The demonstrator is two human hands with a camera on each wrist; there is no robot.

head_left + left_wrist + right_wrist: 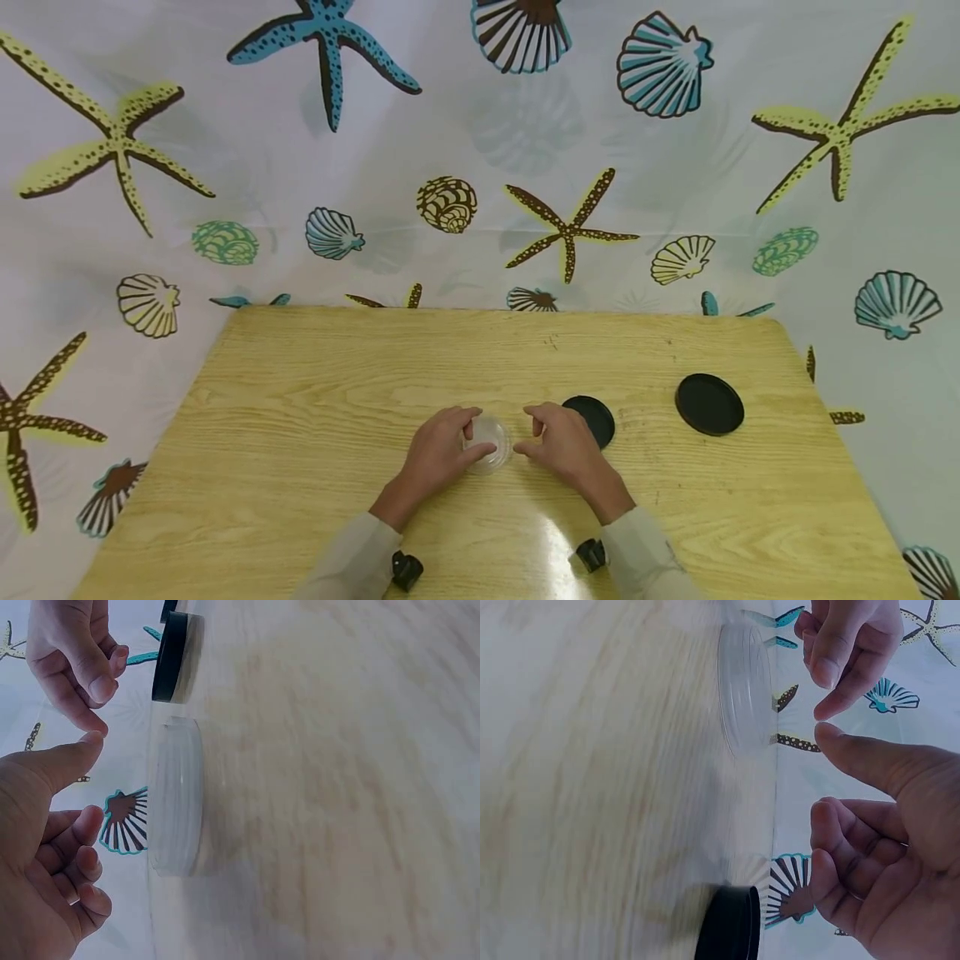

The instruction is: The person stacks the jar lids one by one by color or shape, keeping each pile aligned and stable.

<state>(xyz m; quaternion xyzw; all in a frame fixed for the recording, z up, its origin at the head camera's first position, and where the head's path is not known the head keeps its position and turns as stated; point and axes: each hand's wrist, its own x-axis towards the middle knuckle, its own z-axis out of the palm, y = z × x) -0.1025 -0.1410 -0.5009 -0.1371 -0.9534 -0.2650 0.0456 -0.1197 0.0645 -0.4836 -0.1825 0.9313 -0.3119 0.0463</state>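
Observation:
A clear, shallow round plastic piece (491,430), like a lid or low dish, lies on the wooden table between the two hands. In the head view my left hand (437,448) overlaps its left edge, thumb and fingers apart and loosely bent. The left wrist view shows that hand raised above the clear piece (178,799) and apart from it, holding nothing. My right hand (564,443) hovers just right of it with bent fingers, also holding nothing. Behind that hand lies a smaller black round lid-like piece (597,423), partly hidden by it.
A larger black round lid-like piece (709,404) lies farther right on the wooden table (315,400). A white cloth with starfish and shell prints (420,125) hangs behind and beside the table. Black wrist cameras (407,571) sit below both sleeves.

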